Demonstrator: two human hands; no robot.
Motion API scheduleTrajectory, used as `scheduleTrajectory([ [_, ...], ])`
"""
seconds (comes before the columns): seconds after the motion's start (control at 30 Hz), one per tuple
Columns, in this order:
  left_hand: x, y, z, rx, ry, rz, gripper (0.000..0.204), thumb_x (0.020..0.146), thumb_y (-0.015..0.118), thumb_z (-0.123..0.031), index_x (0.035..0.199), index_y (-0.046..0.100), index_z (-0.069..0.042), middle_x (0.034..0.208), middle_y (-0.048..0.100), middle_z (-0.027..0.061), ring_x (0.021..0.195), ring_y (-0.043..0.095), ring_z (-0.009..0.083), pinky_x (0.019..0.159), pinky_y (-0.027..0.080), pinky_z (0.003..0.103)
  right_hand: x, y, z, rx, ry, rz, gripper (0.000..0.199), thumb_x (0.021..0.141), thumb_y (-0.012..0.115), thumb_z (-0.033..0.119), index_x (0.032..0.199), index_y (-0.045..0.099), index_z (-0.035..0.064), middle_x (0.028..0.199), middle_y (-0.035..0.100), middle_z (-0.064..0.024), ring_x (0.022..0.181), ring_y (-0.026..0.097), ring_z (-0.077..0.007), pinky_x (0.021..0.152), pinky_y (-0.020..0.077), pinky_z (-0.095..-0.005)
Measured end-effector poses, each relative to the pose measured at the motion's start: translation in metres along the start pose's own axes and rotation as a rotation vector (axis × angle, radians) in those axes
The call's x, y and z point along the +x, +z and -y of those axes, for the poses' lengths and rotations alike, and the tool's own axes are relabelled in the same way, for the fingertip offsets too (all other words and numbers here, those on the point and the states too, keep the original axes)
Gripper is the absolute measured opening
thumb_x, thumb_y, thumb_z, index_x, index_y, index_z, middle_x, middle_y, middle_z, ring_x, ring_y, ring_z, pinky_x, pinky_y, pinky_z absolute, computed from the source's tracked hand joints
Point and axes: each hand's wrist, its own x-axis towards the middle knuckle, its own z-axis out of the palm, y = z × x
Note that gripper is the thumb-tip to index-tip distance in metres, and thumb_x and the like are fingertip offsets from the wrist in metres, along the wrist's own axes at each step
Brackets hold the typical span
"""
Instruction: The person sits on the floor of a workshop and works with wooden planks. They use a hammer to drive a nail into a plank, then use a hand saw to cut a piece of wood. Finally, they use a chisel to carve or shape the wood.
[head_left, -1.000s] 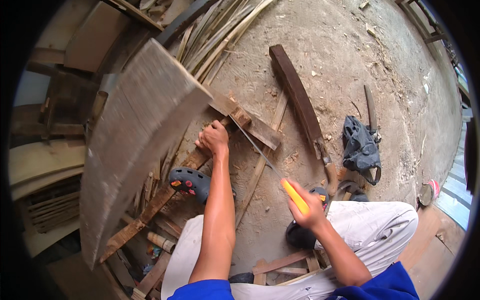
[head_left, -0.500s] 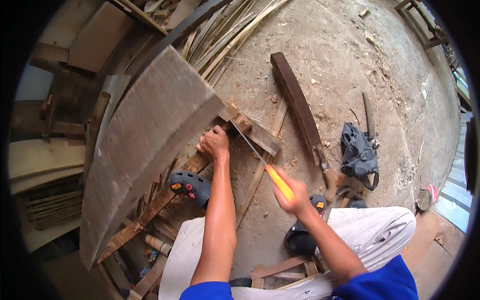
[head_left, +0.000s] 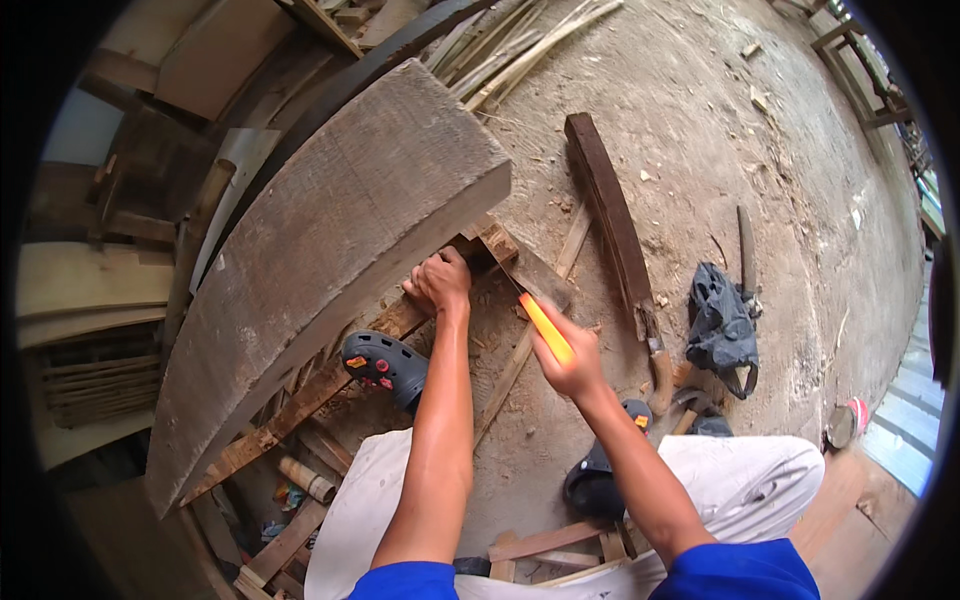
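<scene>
My right hand [head_left: 570, 362] is wrapped round the orange-yellow handle of a handsaw [head_left: 541, 322]. The saw's thin blade, mostly hidden now, meets the far end of a rough wooden beam [head_left: 300, 412]. My left hand [head_left: 441, 280] is closed on that beam a little short of the blade. The beam slants from the lower left up to the saw. Beside it a shoe [head_left: 388, 362] of mine, dark grey, touches or nearly touches the wood. A large weathered plank [head_left: 340, 190] looms above the beam and covers part of it.
On the right lie a dark brown timber [head_left: 608, 205], a wooden-handled tool [head_left: 660, 375], a black plastic bag [head_left: 720, 320] and a red-and-white can [head_left: 846, 422]. A thin wooden strip [head_left: 508, 380] crosses the floor. Boards [head_left: 95, 295] are stacked at left.
My right hand has pushed the saw forward and left, so less blade shows. The left hand keeps its hold on the beam. The whole view has shifted slightly.
</scene>
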Motion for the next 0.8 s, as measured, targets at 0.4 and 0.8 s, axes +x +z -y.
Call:
scheduleTrajectory([
  [0.4, -0.001, 0.000, -0.003, -0.038, 0.106, -0.142, 0.044, 0.090, 0.050, -0.033, 0.069, 0.075, -0.004, 0.078, 0.072, 0.0194, 0.083, 0.066, 0.0378, 0.085, 0.037, 0.050, -0.054, -0.037, 0.039, -0.131, -0.031, 0.034, 0.058, 0.084, 0.064, 0.006, 0.141, 0.057, 0.0093, 0.087, 0.072, -0.0158, 0.071, 0.074, -0.0280, 0.069, 0.0570, -0.0334],
  [0.8, -0.006, -0.014, -0.006, -0.089, 0.074, -0.010, 0.046, 0.090, 0.049, -0.033, 0.071, 0.076, -0.003, 0.077, 0.072, 0.0205, 0.084, 0.067, 0.0376, 0.087, 0.039, 0.048, -0.110, -0.067, 0.033, -0.170, -0.067, 0.009, 0.048, 0.090, 0.065, 0.007, 0.138, 0.058, 0.0024, 0.104, 0.074, -0.0171, 0.083, 0.075, -0.0303, 0.076, 0.0580, -0.0310],
])
